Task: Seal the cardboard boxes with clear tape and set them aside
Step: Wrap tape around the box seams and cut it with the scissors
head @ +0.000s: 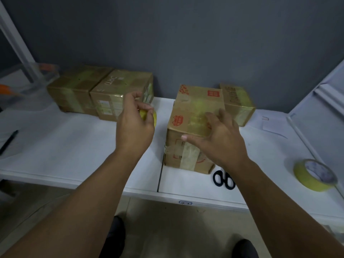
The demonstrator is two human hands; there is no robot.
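A cardboard box (pixel 193 110) with red print stands in the middle of the white table (pixel 55 146), tape running over its top and down its near face. My right hand (pixel 221 138) rests on the box's near top edge, fingers spread and straight. My left hand (pixel 135 125) hovers left of the box and holds a yellowish tape roll (pixel 153 116), mostly hidden behind the fingers. Two taped boxes (pixel 100 92) sit side by side at the back left. Another taped box (pixel 238 105) stands behind the middle box at the right.
Black-handled scissors (pixel 223 180) lie near the table's front edge under my right forearm. A second tape roll (pixel 314 175) sits at the right front. A black pen (pixel 8 141) lies at the far left. A grey wall backs the table.
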